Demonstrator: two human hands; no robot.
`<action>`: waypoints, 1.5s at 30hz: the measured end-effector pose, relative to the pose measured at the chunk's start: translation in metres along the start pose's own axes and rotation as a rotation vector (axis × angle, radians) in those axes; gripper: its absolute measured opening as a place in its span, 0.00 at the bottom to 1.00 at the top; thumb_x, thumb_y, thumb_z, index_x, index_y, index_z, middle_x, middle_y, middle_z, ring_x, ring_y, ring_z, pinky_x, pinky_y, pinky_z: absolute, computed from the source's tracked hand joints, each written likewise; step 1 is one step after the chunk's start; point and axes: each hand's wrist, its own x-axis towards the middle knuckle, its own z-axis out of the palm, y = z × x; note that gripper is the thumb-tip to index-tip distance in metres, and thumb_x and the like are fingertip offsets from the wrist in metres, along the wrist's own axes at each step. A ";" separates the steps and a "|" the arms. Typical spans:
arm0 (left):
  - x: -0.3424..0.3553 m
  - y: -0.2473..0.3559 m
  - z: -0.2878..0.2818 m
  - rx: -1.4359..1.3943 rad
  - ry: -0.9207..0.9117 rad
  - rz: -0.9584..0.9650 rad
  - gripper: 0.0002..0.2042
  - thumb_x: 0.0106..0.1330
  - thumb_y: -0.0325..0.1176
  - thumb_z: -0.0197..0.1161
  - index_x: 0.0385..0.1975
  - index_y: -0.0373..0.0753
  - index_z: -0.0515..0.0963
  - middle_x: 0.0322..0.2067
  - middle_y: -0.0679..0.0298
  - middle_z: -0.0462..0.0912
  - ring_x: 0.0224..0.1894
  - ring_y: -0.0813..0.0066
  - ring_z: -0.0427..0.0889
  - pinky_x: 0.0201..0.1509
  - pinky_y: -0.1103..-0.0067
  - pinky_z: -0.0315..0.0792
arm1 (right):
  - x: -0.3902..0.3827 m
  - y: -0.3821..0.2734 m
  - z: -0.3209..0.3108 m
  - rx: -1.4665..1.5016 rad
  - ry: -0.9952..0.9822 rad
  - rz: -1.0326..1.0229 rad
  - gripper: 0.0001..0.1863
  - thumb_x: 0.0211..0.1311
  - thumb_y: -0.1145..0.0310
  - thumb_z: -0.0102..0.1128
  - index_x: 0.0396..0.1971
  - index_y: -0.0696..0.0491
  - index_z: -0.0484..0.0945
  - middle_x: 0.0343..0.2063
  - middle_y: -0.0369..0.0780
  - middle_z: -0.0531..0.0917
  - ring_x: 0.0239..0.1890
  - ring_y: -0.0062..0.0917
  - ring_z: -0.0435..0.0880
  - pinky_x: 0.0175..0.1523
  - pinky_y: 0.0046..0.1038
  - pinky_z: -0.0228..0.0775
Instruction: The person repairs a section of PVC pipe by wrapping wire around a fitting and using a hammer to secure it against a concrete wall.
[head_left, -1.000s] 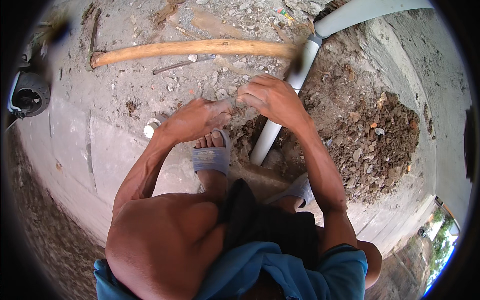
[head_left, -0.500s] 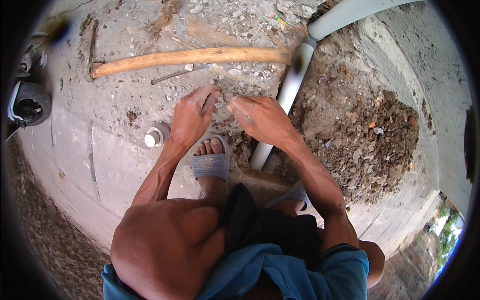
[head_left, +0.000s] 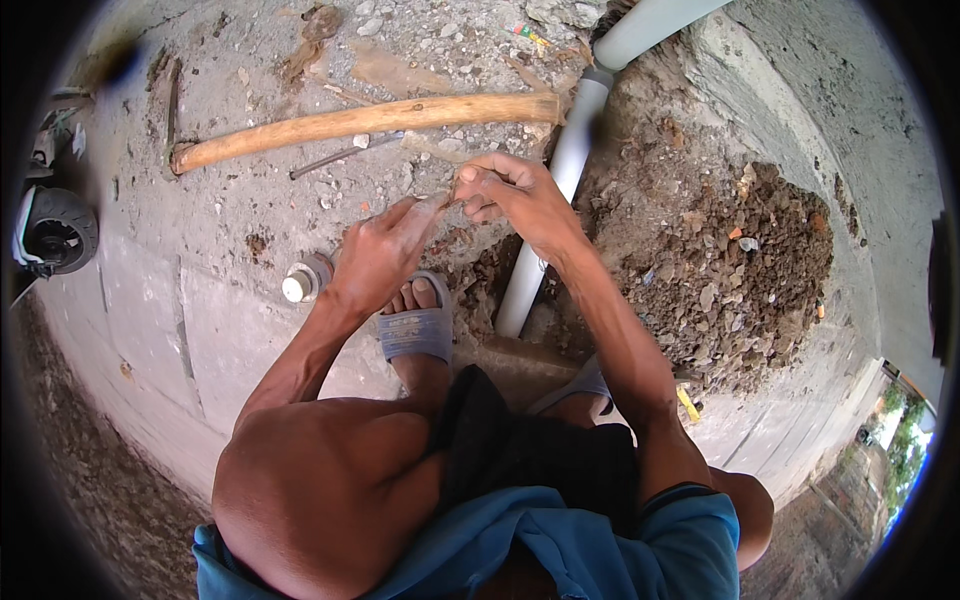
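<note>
Fingertips nearly meet in front of me, over rubble-strewn ground. My left hand has its dusty fingers pressed together, pointing up and right. Thumb and forefinger of my right hand pinch at the left fingertips, its other fingers curled; anything between them is too small to make out. A grey-white plastic pipe slants past just right of the right hand, its lower end in a dug trench. Beside my left wrist stands a small container with a white cap. Beyond both hands lies a pickaxe-like tool with a wooden handle.
A thin metal rod lies below the wooden handle. Loose soil and rubble are heaped right of the pipe, against a concrete wall. A yellow object is by my right forearm. A wheel stands far left.
My right hand has moved up and turned, bringing its thumb and forefinger to the left fingertips. The left hand has dropped slightly. The whole view has shifted a little.
</note>
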 end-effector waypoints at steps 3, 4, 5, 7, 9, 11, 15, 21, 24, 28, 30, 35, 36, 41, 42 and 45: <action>0.004 0.010 0.002 -0.080 0.119 0.097 0.21 0.68 0.25 0.63 0.61 0.44 0.78 0.41 0.55 0.85 0.39 0.52 0.86 0.41 0.66 0.82 | 0.004 0.002 0.003 0.189 0.051 0.079 0.17 0.69 0.60 0.67 0.47 0.58 0.82 0.34 0.41 0.85 0.33 0.22 0.85 0.41 0.25 0.82; 0.004 0.007 0.004 -0.083 0.140 0.158 0.21 0.68 0.24 0.63 0.61 0.45 0.78 0.41 0.56 0.84 0.39 0.52 0.86 0.41 0.67 0.83 | 0.005 0.002 0.003 0.188 0.047 0.096 0.18 0.69 0.60 0.67 0.47 0.59 0.82 0.33 0.41 0.85 0.33 0.22 0.85 0.41 0.25 0.82; 0.003 0.002 0.009 -0.086 0.160 0.219 0.22 0.67 0.23 0.62 0.62 0.46 0.78 0.41 0.57 0.84 0.39 0.53 0.86 0.41 0.68 0.84 | 0.005 0.002 0.003 0.187 0.043 0.114 0.18 0.68 0.60 0.68 0.47 0.59 0.82 0.33 0.41 0.85 0.33 0.21 0.85 0.40 0.24 0.82; 0.007 -0.003 0.007 -0.160 0.107 0.265 0.22 0.67 0.23 0.62 0.62 0.46 0.78 0.42 0.58 0.84 0.41 0.56 0.86 0.44 0.70 0.84 | 0.005 0.001 0.001 0.157 0.037 0.108 0.19 0.67 0.60 0.69 0.47 0.60 0.82 0.32 0.40 0.85 0.32 0.22 0.85 0.40 0.24 0.82; 0.010 -0.005 -0.003 -0.296 -0.042 0.224 0.21 0.69 0.24 0.63 0.62 0.45 0.78 0.42 0.58 0.84 0.43 0.60 0.86 0.49 0.71 0.83 | 0.003 0.000 -0.001 0.101 0.024 0.063 0.19 0.67 0.60 0.69 0.48 0.60 0.82 0.31 0.40 0.85 0.32 0.22 0.85 0.41 0.26 0.82; 0.015 -0.003 -0.013 -0.970 -0.160 -0.176 0.16 0.71 0.27 0.62 0.58 0.40 0.80 0.43 0.59 0.84 0.45 0.65 0.86 0.51 0.72 0.81 | 0.000 -0.006 -0.002 0.064 0.031 0.005 0.20 0.67 0.60 0.69 0.50 0.60 0.82 0.32 0.40 0.85 0.32 0.23 0.85 0.41 0.26 0.81; 0.022 -0.005 -0.012 -1.350 -0.205 -0.492 0.13 0.73 0.34 0.64 0.51 0.34 0.81 0.41 0.61 0.84 0.42 0.74 0.84 0.51 0.74 0.80 | 0.000 -0.015 0.002 0.041 0.033 -0.067 0.19 0.68 0.61 0.68 0.50 0.59 0.83 0.32 0.40 0.85 0.32 0.23 0.84 0.41 0.27 0.80; 0.029 0.000 -0.021 -1.063 -0.406 -0.511 0.14 0.72 0.38 0.66 0.49 0.36 0.80 0.35 0.65 0.85 0.36 0.80 0.83 0.45 0.79 0.79 | -0.004 -0.032 0.006 -0.326 0.008 -0.041 0.14 0.67 0.61 0.68 0.45 0.55 0.87 0.30 0.39 0.86 0.30 0.21 0.84 0.40 0.26 0.78; 0.028 0.008 -0.019 -0.875 -0.457 -0.481 0.14 0.72 0.40 0.66 0.48 0.37 0.81 0.35 0.64 0.85 0.35 0.79 0.82 0.44 0.77 0.79 | -0.001 -0.016 0.010 -0.559 0.042 -0.182 0.14 0.68 0.59 0.65 0.44 0.52 0.88 0.29 0.41 0.87 0.29 0.23 0.85 0.40 0.30 0.78; 0.013 0.013 -0.009 -0.374 -0.240 -0.244 0.14 0.72 0.42 0.64 0.46 0.37 0.82 0.31 0.54 0.85 0.32 0.60 0.85 0.40 0.66 0.78 | -0.002 -0.023 0.016 -0.770 0.011 -0.213 0.14 0.67 0.57 0.62 0.42 0.49 0.88 0.28 0.45 0.88 0.29 0.32 0.87 0.41 0.34 0.77; 0.009 0.017 -0.009 -0.206 -0.205 -0.225 0.16 0.71 0.45 0.62 0.44 0.37 0.82 0.27 0.47 0.84 0.28 0.48 0.84 0.36 0.59 0.77 | -0.001 -0.028 0.018 -0.823 -0.013 -0.231 0.14 0.66 0.57 0.61 0.41 0.48 0.88 0.27 0.46 0.88 0.30 0.36 0.87 0.42 0.37 0.76; -0.004 0.002 0.009 -0.043 -0.001 0.013 0.11 0.68 0.38 0.64 0.31 0.36 0.79 0.21 0.51 0.82 0.24 0.48 0.83 0.30 0.59 0.76 | -0.005 -0.034 0.030 -0.946 -0.021 -0.312 0.13 0.66 0.59 0.58 0.38 0.50 0.87 0.29 0.50 0.86 0.35 0.47 0.86 0.46 0.45 0.76; -0.007 -0.001 0.008 -0.024 0.002 0.063 0.11 0.67 0.37 0.64 0.28 0.36 0.78 0.20 0.52 0.82 0.24 0.49 0.83 0.29 0.60 0.76 | -0.005 -0.033 0.034 -0.995 -0.017 -0.365 0.11 0.66 0.61 0.57 0.37 0.50 0.86 0.31 0.51 0.86 0.38 0.49 0.85 0.48 0.48 0.76; -0.035 0.001 0.002 0.013 0.028 -0.060 0.07 0.63 0.33 0.65 0.27 0.38 0.76 0.17 0.55 0.80 0.22 0.52 0.83 0.27 0.62 0.75 | -0.002 -0.037 0.058 -0.931 -0.167 -0.203 0.13 0.68 0.59 0.56 0.38 0.52 0.85 0.32 0.52 0.86 0.40 0.50 0.85 0.49 0.48 0.76; -0.037 0.000 0.006 0.024 0.029 -0.102 0.06 0.62 0.32 0.65 0.28 0.39 0.76 0.17 0.55 0.80 0.22 0.52 0.83 0.27 0.62 0.75 | 0.002 -0.030 0.060 -0.933 -0.185 -0.197 0.15 0.68 0.58 0.56 0.40 0.52 0.85 0.32 0.52 0.86 0.40 0.50 0.85 0.49 0.48 0.76; -0.046 -0.012 0.006 -0.001 0.063 -0.186 0.07 0.63 0.33 0.64 0.27 0.38 0.77 0.17 0.54 0.80 0.20 0.52 0.82 0.27 0.63 0.75 | 0.011 -0.013 0.063 -0.814 -0.156 -0.234 0.19 0.70 0.54 0.55 0.45 0.54 0.83 0.37 0.52 0.86 0.44 0.49 0.85 0.51 0.48 0.75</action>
